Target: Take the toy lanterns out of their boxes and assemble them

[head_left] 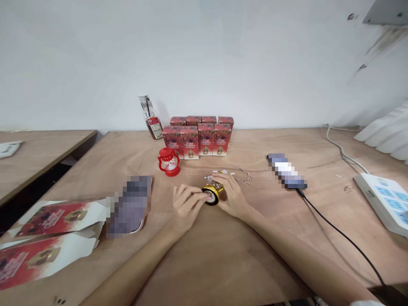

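A small gold lantern (210, 188) lies tipped over the middle of the wooden table, its round black-rimmed base turned toward me. My right hand (231, 196) is closed around the lantern's body from the right. From the left, my left hand (188, 204) reaches in, its fingertips pressed on the pale disc in the base; whether they pinch something small I cannot make out. Just behind the lantern lie a thin chain (247, 176) and small white pieces. A red lantern (169, 162) stands upright to the left, apart from both hands.
Several red boxes (190, 142) stand by the wall beside a tilted bottle (153, 121). Flattened cartons (54, 250) and a phone (132, 206) lie left. Right are another phone (287, 171) on a black cable (338, 227) and a white power strip (382, 204).
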Demonstrator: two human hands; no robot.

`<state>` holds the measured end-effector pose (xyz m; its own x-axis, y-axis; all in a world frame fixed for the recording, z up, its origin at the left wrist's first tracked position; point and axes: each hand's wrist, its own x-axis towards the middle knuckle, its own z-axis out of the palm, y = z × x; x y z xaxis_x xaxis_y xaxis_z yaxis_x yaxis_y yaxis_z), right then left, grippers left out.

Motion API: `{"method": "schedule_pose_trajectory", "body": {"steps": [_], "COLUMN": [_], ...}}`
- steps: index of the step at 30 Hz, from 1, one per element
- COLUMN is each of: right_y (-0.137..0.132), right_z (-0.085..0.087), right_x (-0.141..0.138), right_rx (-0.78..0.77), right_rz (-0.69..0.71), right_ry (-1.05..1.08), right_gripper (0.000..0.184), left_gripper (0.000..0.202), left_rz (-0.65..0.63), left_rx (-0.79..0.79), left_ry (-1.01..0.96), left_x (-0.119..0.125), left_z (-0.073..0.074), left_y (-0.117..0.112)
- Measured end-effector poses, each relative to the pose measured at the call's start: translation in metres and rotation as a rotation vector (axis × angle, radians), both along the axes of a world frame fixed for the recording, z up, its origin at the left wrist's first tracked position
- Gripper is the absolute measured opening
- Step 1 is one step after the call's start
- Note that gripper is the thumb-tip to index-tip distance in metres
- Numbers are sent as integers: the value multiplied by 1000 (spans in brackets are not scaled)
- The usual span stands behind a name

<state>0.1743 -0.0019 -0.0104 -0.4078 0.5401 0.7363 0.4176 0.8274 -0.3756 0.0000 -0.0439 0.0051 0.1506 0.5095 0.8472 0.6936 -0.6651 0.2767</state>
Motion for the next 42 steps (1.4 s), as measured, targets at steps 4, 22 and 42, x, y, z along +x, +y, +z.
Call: {"method": "schedule_pose_trajectory", "body": {"steps": [4,22,42], "right_y": [-1,1,7], "right_z": [1,1,0], "right_x": [0,3,2], "right_rx": [-7,-76,-344], "right_rz": [14,-61,-153], "right_ry": [-18,215,419], "right_gripper": [44,45,41], "left_gripper": [6,29,9], "left_rz": [-2,79,149], "left_rx": [12,18,-545], "left_ry": [1,-53,250], "left_x": [0,1,4], "left_z": [2,-5,-8], "left_y": [-3,0,26]}}
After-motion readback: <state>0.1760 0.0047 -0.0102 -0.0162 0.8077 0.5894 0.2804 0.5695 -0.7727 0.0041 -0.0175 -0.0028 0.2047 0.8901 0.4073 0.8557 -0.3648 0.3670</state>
